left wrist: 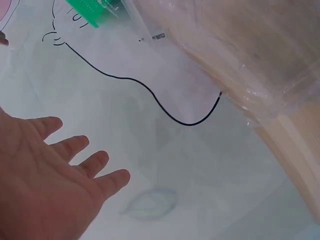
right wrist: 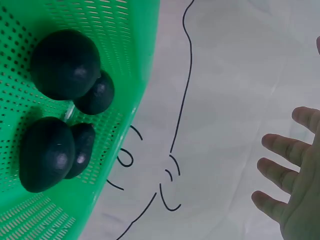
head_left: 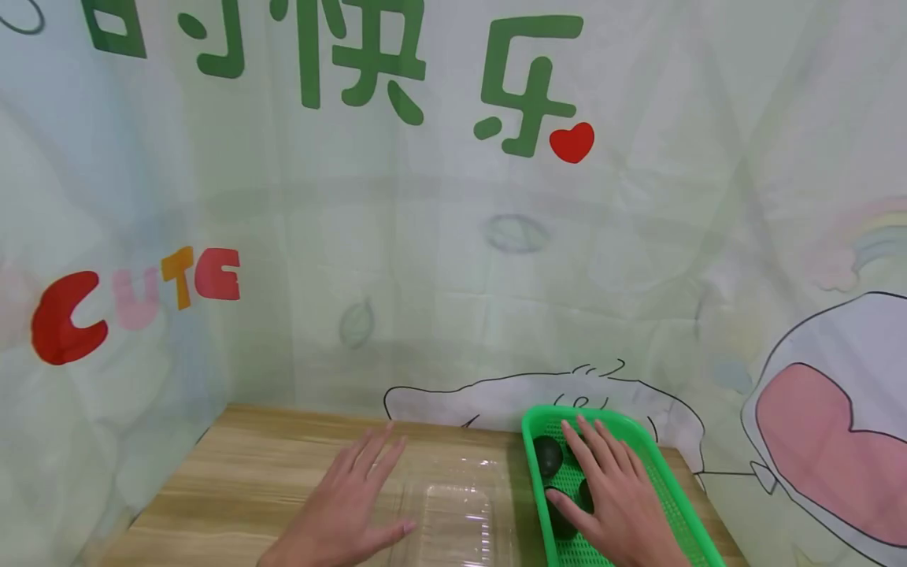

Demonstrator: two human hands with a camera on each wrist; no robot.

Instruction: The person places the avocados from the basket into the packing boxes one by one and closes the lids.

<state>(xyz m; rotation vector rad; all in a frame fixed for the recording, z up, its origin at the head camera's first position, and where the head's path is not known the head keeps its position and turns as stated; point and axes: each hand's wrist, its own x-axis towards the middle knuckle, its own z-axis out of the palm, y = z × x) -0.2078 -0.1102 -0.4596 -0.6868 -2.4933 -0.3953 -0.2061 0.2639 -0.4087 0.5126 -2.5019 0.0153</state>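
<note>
My left hand (head_left: 347, 504) is held with its fingers straight and spread, to the left of a clear plastic container (head_left: 457, 524) on the table. It holds nothing, and the left wrist view shows its palm. My right hand (head_left: 623, 500) is stretched over a green mesh basket (head_left: 678, 490), its fingers extended and gripping nothing. Several dark, smooth, egg-shaped fruits like avocados (right wrist: 65, 65) lie in that basket. From the head, the right hand partly covers these fruits; whether it touches any cannot be told.
Beneath lies a wood-grain tabletop (head_left: 269, 457). A pale printed cloth (head_left: 425, 276) with green characters, a red heart and cartoon drawings hangs behind and at the sides. The basket stands at the table's right, beside the clear container.
</note>
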